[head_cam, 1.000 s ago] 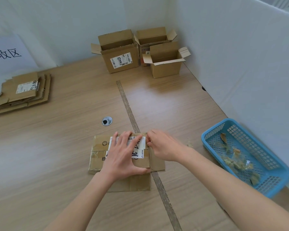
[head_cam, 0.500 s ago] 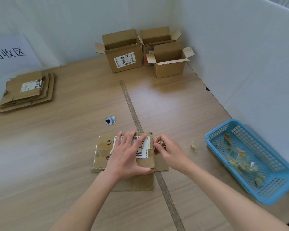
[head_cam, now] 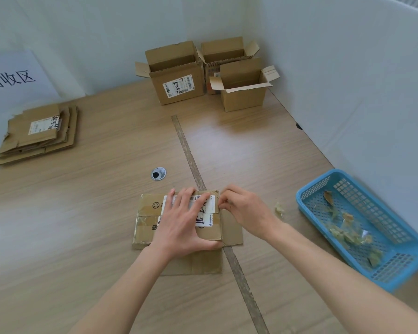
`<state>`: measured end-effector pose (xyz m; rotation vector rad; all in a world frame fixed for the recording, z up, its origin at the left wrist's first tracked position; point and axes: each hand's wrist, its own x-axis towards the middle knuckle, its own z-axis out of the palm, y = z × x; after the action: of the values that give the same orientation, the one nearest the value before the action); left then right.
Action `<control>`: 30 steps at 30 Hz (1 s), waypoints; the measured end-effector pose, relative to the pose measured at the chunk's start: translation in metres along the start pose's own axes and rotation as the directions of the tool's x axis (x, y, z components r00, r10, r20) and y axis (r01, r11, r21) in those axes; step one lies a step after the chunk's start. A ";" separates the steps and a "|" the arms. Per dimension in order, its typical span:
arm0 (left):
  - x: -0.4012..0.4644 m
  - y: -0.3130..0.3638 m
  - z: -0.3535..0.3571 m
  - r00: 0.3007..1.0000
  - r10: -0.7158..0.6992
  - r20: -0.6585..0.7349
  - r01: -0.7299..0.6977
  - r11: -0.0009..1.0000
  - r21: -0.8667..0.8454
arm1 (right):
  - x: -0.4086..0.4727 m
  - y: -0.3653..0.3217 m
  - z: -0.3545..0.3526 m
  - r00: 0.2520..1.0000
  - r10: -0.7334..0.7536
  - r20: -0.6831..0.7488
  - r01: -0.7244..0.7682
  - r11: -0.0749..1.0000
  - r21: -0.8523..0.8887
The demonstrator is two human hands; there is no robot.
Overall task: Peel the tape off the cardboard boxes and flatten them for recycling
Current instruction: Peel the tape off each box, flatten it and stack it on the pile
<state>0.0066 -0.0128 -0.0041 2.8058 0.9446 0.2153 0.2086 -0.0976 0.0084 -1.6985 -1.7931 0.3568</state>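
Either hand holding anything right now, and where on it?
Left hand presses flat on the flattened brown cardboard box. Right hand pinches at its far right edge, apparently tape; too small to confirm.

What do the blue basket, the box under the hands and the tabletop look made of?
Blue basket: moulded plastic by the look, an even colour with a regular lattice of holes. Flattened box: brown corrugated cardboard, matte, with glossy tape strips and a paper label. Tabletop: wood-grain surface, probably laminate; low sheen with soft window glare.
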 end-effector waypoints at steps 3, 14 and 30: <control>0.001 0.000 -0.001 1.000 0.009 -0.021 -0.008 1.000 0.009 | -0.003 -0.004 0.004 0.997 0.026 0.076 -0.020 0.996 -0.084; -0.001 0.001 -0.002 1.000 0.027 0.008 -0.027 0.999 0.030 | 0.016 -0.011 -0.017 0.770 0.449 0.454 -0.496 0.868 -0.016; -0.001 0.002 -0.003 0.999 0.005 0.037 -0.005 1.000 0.022 | -0.029 0.003 0.025 0.947 0.284 -0.151 -0.236 0.932 0.274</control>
<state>0.0067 -0.0144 -0.0011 2.8220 0.9376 0.1538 0.1946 -0.1198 -0.0202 -1.7249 -1.3261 0.4985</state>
